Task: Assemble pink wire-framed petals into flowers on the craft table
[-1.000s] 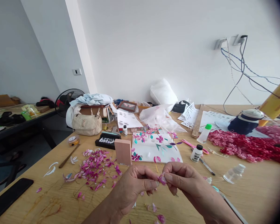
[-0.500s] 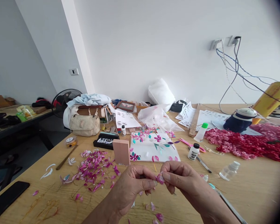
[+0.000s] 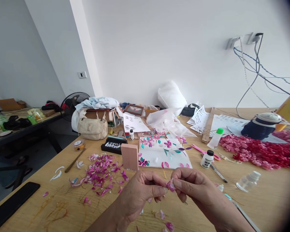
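My left hand [image 3: 141, 195] and my right hand [image 3: 193, 188] meet low in the middle of the view, above the wooden table [image 3: 268, 203]. Both pinch a small pink petal piece [image 3: 170, 185] between thumb and fingertips, the other fingers curled in. A thin wire stem seems to hang from it, but I cannot be sure. Several loose pink petals [image 3: 100, 172] lie scattered to the left of my hands. Behind my hands lies a white board with pink flowers and teal leaves [image 3: 163, 151].
A pink block [image 3: 130, 157] stands beside the board. A small white bottle [image 3: 207, 159], pink scissors [image 3: 203, 151], a clear bottle [image 3: 248, 181] and a heap of red flowers [image 3: 258, 151] lie right. A black phone [image 3: 13, 203], beige bag [image 3: 93, 129] and fan [image 3: 71, 102] are left.
My hands stay pinched on the petal piece with only small finger shifts. The view swung slightly left, then back right.
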`<control>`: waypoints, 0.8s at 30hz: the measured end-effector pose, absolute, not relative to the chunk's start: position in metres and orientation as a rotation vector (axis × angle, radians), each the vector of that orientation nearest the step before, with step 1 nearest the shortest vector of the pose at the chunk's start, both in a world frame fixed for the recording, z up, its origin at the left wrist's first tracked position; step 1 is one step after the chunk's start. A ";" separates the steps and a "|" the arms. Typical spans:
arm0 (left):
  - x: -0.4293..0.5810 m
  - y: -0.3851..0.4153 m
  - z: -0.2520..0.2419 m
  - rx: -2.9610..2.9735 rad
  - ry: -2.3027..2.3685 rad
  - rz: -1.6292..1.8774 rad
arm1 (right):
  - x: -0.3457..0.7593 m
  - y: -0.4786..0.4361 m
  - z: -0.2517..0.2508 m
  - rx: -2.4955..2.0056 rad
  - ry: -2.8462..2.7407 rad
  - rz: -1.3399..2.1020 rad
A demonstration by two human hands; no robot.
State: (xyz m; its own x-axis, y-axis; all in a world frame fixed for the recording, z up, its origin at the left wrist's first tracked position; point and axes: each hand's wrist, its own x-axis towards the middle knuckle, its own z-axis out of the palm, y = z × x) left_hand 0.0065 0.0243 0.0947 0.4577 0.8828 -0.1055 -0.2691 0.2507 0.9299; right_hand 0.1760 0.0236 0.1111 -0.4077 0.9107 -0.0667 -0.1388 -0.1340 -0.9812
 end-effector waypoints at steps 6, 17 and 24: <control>0.007 0.024 0.095 1.015 0.746 0.890 | 0.175 0.023 0.114 -0.958 -1.320 1.646; 0.007 0.025 0.093 1.007 0.771 0.882 | 0.175 0.023 0.113 -0.951 -1.310 1.659; 0.008 0.022 0.098 1.011 0.786 0.890 | 0.175 0.023 0.113 -0.957 -1.326 1.647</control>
State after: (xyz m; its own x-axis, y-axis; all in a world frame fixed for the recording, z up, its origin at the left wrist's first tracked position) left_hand 0.0078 0.0224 0.0984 0.4266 0.8938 -0.1382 -0.2473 0.2623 0.9328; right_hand 0.1753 0.0230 0.1130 -0.3956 0.9154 -0.0739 -0.1227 -0.1325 -0.9836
